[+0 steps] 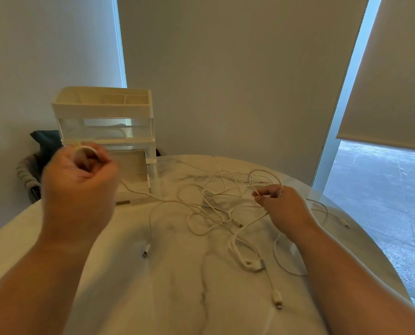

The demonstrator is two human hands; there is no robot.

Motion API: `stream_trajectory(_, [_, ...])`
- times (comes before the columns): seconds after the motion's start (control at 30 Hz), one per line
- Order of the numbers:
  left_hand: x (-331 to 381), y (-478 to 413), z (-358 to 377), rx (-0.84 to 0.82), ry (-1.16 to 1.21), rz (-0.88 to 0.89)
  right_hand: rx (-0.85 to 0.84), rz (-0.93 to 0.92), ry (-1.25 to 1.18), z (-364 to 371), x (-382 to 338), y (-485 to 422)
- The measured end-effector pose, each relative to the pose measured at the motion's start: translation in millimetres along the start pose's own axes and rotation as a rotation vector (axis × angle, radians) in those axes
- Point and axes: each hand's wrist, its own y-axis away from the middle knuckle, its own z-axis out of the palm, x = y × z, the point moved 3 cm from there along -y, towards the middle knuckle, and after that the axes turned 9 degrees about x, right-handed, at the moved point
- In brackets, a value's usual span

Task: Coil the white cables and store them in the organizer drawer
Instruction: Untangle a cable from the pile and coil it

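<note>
White plastic desk organizer [102, 110] stands far left. Its lowest drawer [131, 165] is pulled out; contents not discernible. Tangled white cables [213, 201] sprawl left-to-right over the round marble table [177, 298]. Left hand [80, 184], raised before the drawer, curls round a small cable loop. Right hand [283, 209] pinches another loop at the tangle's right.

Bare left forearm [44, 274], bare right forearm [346, 262]
</note>
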Motion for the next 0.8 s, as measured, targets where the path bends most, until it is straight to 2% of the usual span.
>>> stream_trajectory(0.17, [-20.3,-13.6,-14.3,0.253,-0.013,-0.088,-0.060,-0.004,0.101,2.6,3.6,0.9])
stream_trajectory(0.23, [-33.3,-22.2,-25.7,0.314,-0.089,-0.134,-0.097,0.016,0.079,2.7,5.0,0.4])
stream_trajectory(0.3, [-32.5,-24.4,-30.2,0.331,-0.165,-0.106,-0.167,0.046,0.013,3.9,5.2,3.0])
stream_trajectory(0.33, [-23.9,-21.0,-24.1,0.263,-0.190,-0.066,-0.195,0.056,-0.017,4.7,4.8,4.9])
stream_trajectory(0.37, [-15.3,-13.7,-12.4,0.122,-0.231,-0.019,-0.216,0.065,-0.043,5.6,4.5,6.6])
stream_trajectory(0.47, [7.9,31.0,31.3,-0.400,-0.334,0.052,-0.269,0.068,-0.088,8.2,3.8,9.2])
stream_trajectory(0.53, [11.0,57.4,54.9,-0.598,-0.428,0.110,-0.322,0.022,-0.042,9.6,2.5,11.1])
stream_trajectory(0.6, [4.8,74.6,73.4,-0.689,-0.526,0.175,-0.392,-0.035,0.018,10.9,-1.4,15.7])
stream_trajectory(0.73, [-6.2,83.5,96.6,-0.710,-0.617,0.345,-0.494,-0.064,0.036,12.0,-6.8,23.0])
stream_trajectory(0.8, [-10.9,86.4,105.8,-0.827,-0.663,0.381,-0.536,-0.062,0.020,13.0,-7.4,26.2])
